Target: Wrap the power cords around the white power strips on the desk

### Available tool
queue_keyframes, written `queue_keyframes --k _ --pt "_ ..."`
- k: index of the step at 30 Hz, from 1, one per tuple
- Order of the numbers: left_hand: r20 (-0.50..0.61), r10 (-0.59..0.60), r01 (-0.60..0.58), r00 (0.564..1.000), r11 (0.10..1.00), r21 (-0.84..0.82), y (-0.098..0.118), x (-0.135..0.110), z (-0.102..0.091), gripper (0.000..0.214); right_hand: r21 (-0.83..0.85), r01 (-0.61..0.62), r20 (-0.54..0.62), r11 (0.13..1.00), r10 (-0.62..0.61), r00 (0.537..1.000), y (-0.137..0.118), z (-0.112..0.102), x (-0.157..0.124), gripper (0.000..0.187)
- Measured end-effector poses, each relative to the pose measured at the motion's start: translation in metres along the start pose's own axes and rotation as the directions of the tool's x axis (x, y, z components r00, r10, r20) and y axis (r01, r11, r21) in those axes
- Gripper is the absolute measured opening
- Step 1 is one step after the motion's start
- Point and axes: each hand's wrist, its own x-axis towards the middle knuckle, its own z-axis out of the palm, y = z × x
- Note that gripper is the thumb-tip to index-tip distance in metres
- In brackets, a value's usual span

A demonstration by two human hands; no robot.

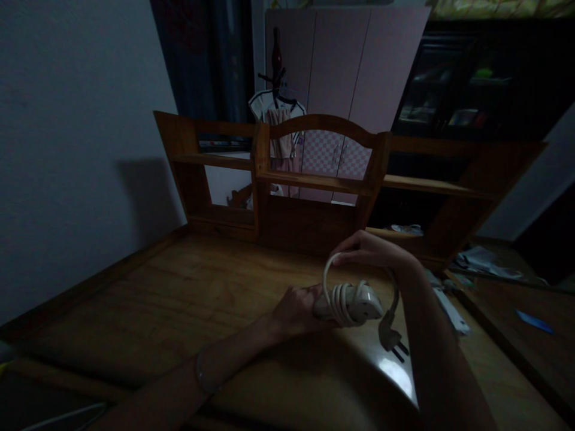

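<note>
My left hand [299,310] is closed around one end of a white power strip [367,304], holding it above the wooden surface. Several turns of white cord [342,305] are wrapped around the strip's middle. Over it, my right hand [366,250] pinches a raised loop of that cord between thumb and fingers. From beneath the right hand the cord's free end hangs down, with a two-pin plug [390,336] dangling beside the right forearm. The part of the strip inside my left palm is hidden.
A wooden desk [215,287] lies below, backed by a low wooden shelf unit [309,179]. A wall [81,149] bounds the left. At the right are a white flat object [453,312], a blue card [534,321] and plastic bags [485,263]. Light reflects off the desk near the plug.
</note>
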Motion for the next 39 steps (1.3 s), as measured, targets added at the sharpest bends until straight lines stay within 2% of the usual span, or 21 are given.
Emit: queue_keyframes --k 3,5,8,11,14,18,21,25,29,31,33,39 --pt "-0.057 -0.016 0.015 0.998 0.999 -0.029 -0.004 -0.001 0.002 0.057 0.08 -0.06 0.026 0.995 0.058 0.998 0.015 0.006 0.006 0.047" --pt "-0.133 -0.106 0.096 0.986 0.992 -0.077 -0.004 0.001 0.001 0.066 0.169 -0.087 0.01 0.982 0.086 0.996 0.023 0.012 0.01 0.048" --pt "-0.23 -0.286 0.235 0.93 0.945 -0.226 0.002 0.007 -0.004 0.086 0.313 -0.064 -0.033 0.948 0.078 0.996 0.033 0.02 0.017 0.045" --pt "-0.261 -0.395 0.287 0.881 0.884 -0.37 0.007 0.012 -0.011 0.101 0.379 0.007 -0.069 0.925 0.021 0.997 0.045 0.027 0.028 0.04" --pt "-0.339 -0.392 0.227 0.855 0.871 -0.435 0.005 0.016 -0.013 0.092 0.363 0.059 -0.102 0.93 -0.023 0.995 0.058 0.034 0.041 0.033" --pt "-0.424 -0.45 0.195 0.786 0.832 -0.52 -0.004 0.02 -0.011 0.076 0.257 -0.08 -0.085 0.963 0.105 0.991 0.074 0.048 0.054 0.031" --pt "-0.407 -0.539 0.236 0.738 0.77 -0.593 -0.013 0.022 -0.011 0.064 0.234 -0.13 -0.05 0.964 0.145 0.988 0.079 0.057 0.06 0.037" --pt "-0.332 -0.628 0.275 0.704 0.672 -0.688 -0.026 0.024 -0.014 0.053 0.197 -0.152 -0.023 0.968 0.16 0.987 0.077 0.061 0.062 0.045" --pt "-0.24 -0.732 0.295 0.637 0.519 -0.802 -0.041 0.024 -0.016 0.052 0.027 -0.202 -0.033 0.979 0.202 0.979 0.072 0.056 0.059 0.047" --pt "-0.217 -0.769 0.292 0.601 0.465 -0.836 -0.047 0.024 -0.017 0.055 -0.065 -0.22 -0.067 0.973 0.216 0.974 0.07 0.051 0.056 0.043" --pt "-0.228 -0.784 0.27 0.578 0.447 -0.853 -0.053 0.023 -0.018 0.057 -0.125 -0.229 -0.117 0.965 0.215 0.97 0.07 0.044 0.052 0.036" --pt "-0.228 -0.796 0.263 0.56 0.432 -0.862 -0.064 0.02 -0.019 0.063 -0.219 -0.333 -0.328 0.917 0.253 0.91 0.069 0.021 0.033 0.026"
